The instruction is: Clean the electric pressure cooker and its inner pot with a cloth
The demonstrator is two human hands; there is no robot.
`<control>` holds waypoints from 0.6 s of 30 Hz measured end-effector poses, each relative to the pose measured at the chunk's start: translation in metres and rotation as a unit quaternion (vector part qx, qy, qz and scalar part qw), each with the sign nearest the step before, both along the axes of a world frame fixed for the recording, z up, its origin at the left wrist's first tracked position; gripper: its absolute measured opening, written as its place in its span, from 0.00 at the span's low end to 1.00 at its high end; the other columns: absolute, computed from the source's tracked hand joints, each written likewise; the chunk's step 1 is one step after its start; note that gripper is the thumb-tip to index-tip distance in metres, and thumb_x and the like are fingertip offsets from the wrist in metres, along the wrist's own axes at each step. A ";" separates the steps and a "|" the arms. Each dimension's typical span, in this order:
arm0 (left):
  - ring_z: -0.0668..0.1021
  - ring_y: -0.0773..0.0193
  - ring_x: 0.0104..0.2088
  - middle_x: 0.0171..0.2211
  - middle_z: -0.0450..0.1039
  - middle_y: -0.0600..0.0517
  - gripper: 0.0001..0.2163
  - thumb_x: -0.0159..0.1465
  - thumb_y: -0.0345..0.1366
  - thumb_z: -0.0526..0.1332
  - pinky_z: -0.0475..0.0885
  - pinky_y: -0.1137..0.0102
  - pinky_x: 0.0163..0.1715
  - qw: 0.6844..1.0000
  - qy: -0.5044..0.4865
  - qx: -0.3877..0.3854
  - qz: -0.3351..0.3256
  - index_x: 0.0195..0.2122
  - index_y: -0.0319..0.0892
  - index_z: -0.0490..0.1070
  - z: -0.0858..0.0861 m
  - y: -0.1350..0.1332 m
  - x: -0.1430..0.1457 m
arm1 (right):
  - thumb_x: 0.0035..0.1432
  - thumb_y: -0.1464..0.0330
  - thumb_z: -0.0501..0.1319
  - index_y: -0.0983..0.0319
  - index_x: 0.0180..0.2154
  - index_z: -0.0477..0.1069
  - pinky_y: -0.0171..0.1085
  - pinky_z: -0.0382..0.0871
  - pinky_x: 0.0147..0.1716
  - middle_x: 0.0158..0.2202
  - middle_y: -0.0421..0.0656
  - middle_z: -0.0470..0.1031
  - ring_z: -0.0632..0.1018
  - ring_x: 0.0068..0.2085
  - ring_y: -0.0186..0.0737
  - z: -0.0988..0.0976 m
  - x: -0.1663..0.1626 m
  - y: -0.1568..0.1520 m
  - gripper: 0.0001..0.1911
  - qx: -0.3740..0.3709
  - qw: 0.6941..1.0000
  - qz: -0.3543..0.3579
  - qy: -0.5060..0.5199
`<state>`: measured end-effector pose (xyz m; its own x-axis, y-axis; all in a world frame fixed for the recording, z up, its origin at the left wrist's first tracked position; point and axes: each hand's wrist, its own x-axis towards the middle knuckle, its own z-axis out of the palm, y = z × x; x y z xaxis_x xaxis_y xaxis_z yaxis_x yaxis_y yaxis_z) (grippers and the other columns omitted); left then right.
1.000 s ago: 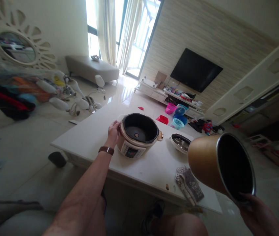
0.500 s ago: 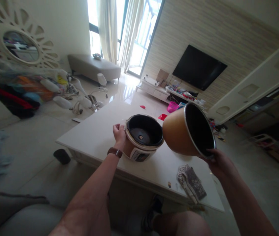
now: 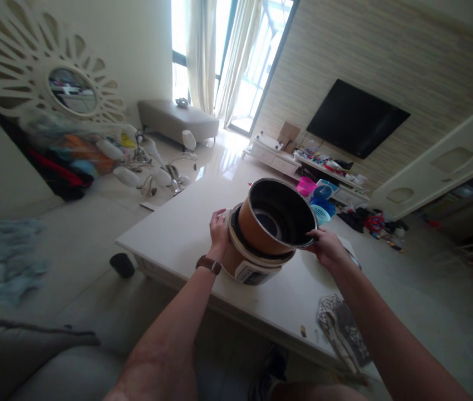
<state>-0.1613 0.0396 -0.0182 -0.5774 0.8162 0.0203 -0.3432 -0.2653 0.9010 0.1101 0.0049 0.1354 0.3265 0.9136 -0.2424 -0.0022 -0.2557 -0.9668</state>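
Note:
A beige rice cooker base (image 3: pixel 250 268) with a front control panel stands on a white table (image 3: pixel 178 234). My left hand (image 3: pixel 218 234), a brown watch strap on its wrist, grips the cooker's left side. My right hand (image 3: pixel 325 247) is closed on the right rim of a gold inner pot (image 3: pixel 261 231) with a dark inside. The pot sits partway down in the cooker, tilted, its bottom inside the opening and its rim raised.
A folded patterned cloth (image 3: pixel 343 333) lies near the table's front right edge. A black round object (image 3: pixel 122 265) rests on the floor by the table's left corner. Coloured baskets (image 3: pixel 318 195), a TV stand and clutter sit beyond the table. A grey sofa (image 3: pixel 31 362) is at lower left.
My right hand has carried the gold pot from the right, over the table, down into the cooker's opening. The left hand has stayed on the cooker's side. The view shifted slightly.

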 end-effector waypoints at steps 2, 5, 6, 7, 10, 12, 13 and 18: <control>0.78 0.58 0.41 0.39 0.77 0.49 0.11 0.65 0.38 0.59 0.74 0.64 0.45 1.000 -0.013 -0.018 -0.007 0.44 0.44 0.78 0.007 -0.003 0.000 | 0.51 0.82 0.62 0.62 0.31 0.70 0.38 0.82 0.22 0.21 0.40 0.77 0.77 0.20 0.37 -0.003 -0.004 0.004 0.10 -0.008 1.000 0.002 -0.016; 0.78 0.60 0.37 0.37 0.78 0.49 0.11 0.65 0.37 0.59 0.74 0.65 0.42 0.999 -0.038 -0.020 -0.018 0.45 0.43 0.78 0.012 -0.005 0.002 | 0.49 0.82 0.64 0.62 0.31 0.71 0.37 0.80 0.20 0.20 0.39 0.76 0.76 0.19 0.37 -0.009 -0.006 0.008 0.10 -0.016 0.999 0.012 -0.040; 0.78 0.60 0.37 0.37 0.78 0.50 0.11 0.65 0.37 0.60 0.74 0.65 0.42 0.999 -0.046 -0.018 -0.018 0.45 0.43 0.78 0.013 -0.005 0.002 | 0.48 0.82 0.64 0.62 0.31 0.71 0.36 0.80 0.19 0.20 0.39 0.76 0.76 0.19 0.37 -0.011 -0.007 0.010 0.11 -0.016 0.999 0.014 -0.048; 0.78 0.60 0.36 0.37 0.78 0.50 0.11 0.65 0.37 0.60 0.74 0.65 0.42 0.998 -0.052 -0.016 -0.017 0.44 0.43 0.78 0.013 -0.005 0.003 | 0.48 0.82 0.64 0.62 0.31 0.71 0.36 0.79 0.19 0.21 0.39 0.76 0.76 0.19 0.37 -0.012 -0.008 0.011 0.11 -0.014 0.998 0.015 -0.058; 0.79 0.60 0.37 0.37 0.79 0.49 0.10 0.63 0.36 0.62 0.74 0.65 0.42 0.998 -0.060 -0.014 -0.017 0.43 0.43 0.79 0.014 -0.004 0.005 | 0.47 0.81 0.64 0.61 0.30 0.70 0.37 0.78 0.19 0.20 0.38 0.75 0.75 0.19 0.37 -0.016 -0.010 0.014 0.10 -0.013 0.996 0.021 -0.088; 0.79 0.60 0.37 0.37 0.80 0.48 0.09 0.63 0.36 0.62 0.75 0.66 0.42 0.998 -0.063 -0.011 -0.020 0.43 0.42 0.78 0.014 -0.004 0.005 | 0.46 0.80 0.64 0.61 0.29 0.70 0.38 0.78 0.20 0.19 0.38 0.74 0.75 0.19 0.37 -0.018 -0.008 0.018 0.09 -0.013 0.994 0.029 -0.109; 0.79 0.60 0.37 0.37 0.80 0.48 0.09 0.62 0.36 0.62 0.74 0.66 0.41 0.998 -0.064 -0.010 -0.023 0.42 0.42 0.78 0.014 -0.004 0.005 | 0.45 0.79 0.65 0.61 0.28 0.71 0.38 0.78 0.21 0.20 0.38 0.74 0.75 0.20 0.37 -0.020 -0.007 0.019 0.09 -0.009 0.992 0.031 -0.121; 0.77 0.61 0.32 0.31 0.78 0.51 0.10 0.61 0.38 0.63 0.73 0.67 0.37 0.998 -0.058 -0.005 -0.027 0.41 0.42 0.79 0.015 -0.003 0.005 | 0.41 0.75 0.67 0.62 0.22 0.74 0.33 0.69 0.26 0.19 0.39 0.75 0.72 0.24 0.34 -0.036 0.004 0.028 0.04 0.041 0.974 0.030 -0.222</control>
<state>-0.1567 0.0364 -0.0036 -0.5298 0.8465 -0.0521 -0.4595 -0.2350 0.8565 0.1144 0.0324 0.0998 0.3285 0.9444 -0.0151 0.4333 -0.1649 -0.8861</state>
